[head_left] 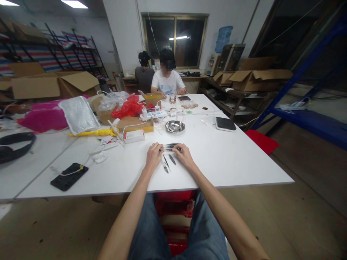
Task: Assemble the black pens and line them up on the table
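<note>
Silver dish [175, 127] sits beyond both hands [154, 155] [184, 155], which grip pens [169, 145].

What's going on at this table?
Someone sits at a white table, left hand and right hand at opposite ends of a few dark pens. Slim pen-like pieces lie nearer their body, and a shiny metal dish sits just beyond the hands. Across from them is another person in a white shirt.

There are two near hands [154, 154], several pens [170, 145] (too bunched to count), one metal dish [175, 126], two other people [168, 83].
</note>
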`<state>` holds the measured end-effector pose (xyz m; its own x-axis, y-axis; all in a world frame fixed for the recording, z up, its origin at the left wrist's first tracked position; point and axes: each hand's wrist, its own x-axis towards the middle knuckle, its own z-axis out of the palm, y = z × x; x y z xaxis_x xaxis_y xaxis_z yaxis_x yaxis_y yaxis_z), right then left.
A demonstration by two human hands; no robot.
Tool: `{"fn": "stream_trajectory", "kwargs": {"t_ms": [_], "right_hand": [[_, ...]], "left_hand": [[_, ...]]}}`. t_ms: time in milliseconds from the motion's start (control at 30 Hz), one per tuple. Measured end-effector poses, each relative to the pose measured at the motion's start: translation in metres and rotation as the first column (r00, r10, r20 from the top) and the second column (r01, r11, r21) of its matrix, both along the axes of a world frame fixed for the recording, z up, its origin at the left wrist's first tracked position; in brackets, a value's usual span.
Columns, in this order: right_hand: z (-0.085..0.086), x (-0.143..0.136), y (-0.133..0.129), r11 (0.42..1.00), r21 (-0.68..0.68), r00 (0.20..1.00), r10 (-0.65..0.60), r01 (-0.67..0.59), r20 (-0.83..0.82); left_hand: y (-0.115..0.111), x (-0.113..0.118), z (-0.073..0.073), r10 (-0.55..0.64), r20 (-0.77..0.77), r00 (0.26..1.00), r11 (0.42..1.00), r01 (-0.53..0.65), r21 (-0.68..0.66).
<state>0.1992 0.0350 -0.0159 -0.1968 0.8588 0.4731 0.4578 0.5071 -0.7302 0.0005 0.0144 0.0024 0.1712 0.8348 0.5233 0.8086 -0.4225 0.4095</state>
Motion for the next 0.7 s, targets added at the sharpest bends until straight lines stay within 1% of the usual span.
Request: {"fn": "stream_trajectory", "kwargs": {"t_ms": [67, 167, 300, 400, 533, 700], "right_hand": [[0.000, 0.000, 0.000, 1.000, -0.015, 1.000, -0.019, 0.019, 0.020], [-0.001, -0.002, 0.002, 0.997, -0.029, 0.993, -0.067, 0.070, 0.093], [-0.001, -0.003, 0.005, 0.997, -0.031, 0.984, -0.070, 0.076, 0.164], [-0.002, -0.003, 0.005, 0.995, -0.033, 0.983, -0.085, 0.091, 0.163], [-0.002, -0.001, 0.004, 0.993, -0.001, 0.984, -0.115, 0.116, 0.135], [0.002, 0.000, 0.002, 0.990, -0.001, 0.971, -0.137, 0.140, 0.197]], "left_hand": [[-0.001, 0.000, 0.000, 0.001, 0.004, 1.000, 1.000, -0.001, 0.017], [0.000, 0.000, -0.002, 0.008, 0.021, 1.000, 0.999, -0.008, 0.034], [0.002, 0.000, -0.005, 0.012, 0.025, 1.000, 0.999, -0.013, 0.039], [0.003, 0.000, -0.005, 0.016, -0.004, 1.000, 0.999, -0.016, 0.028], [0.001, -0.004, -0.006, 0.006, -0.036, 0.999, 1.000, -0.006, -0.001], [-0.005, -0.011, -0.010, 0.011, -0.050, 0.999, 0.999, -0.013, -0.046]]}}
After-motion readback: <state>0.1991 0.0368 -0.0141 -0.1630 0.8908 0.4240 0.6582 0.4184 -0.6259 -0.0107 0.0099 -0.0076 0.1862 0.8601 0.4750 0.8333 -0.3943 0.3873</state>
